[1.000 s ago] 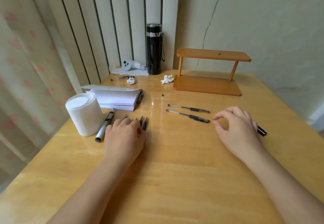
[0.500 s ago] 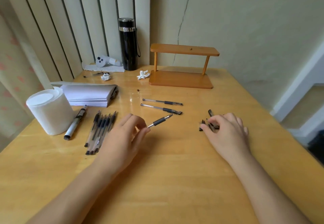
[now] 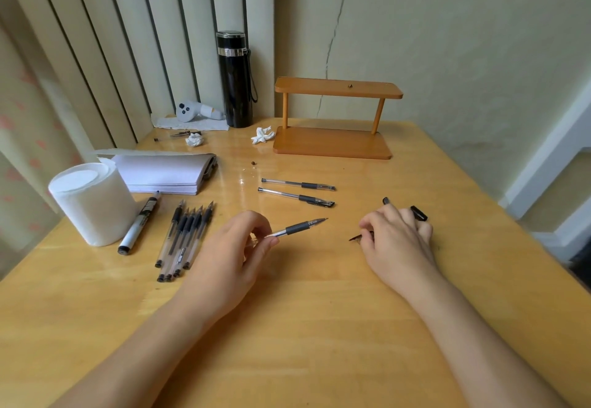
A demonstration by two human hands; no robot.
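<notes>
Jutting right from left grip (image 3: 230,247): pen (image 3: 297,227)

Six uncapped pens (image 3: 188,235), two capped pens (image 3: 297,196), one marker (image 3: 139,223), two tissue wads (image 3: 262,135)

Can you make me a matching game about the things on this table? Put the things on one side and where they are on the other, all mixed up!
Things:
1. uncapped pen
2. pen cap
3. black flask
4. tissue roll

Places:
A. stands near the left edge of the table, beside the marker
B. pinched in the right hand
C. upright at the back, in front of the blinds
D. pinched in the left hand, tip pointing to the right

Pairs: 1-D, 2-B, 3-C, 4-A.
</notes>
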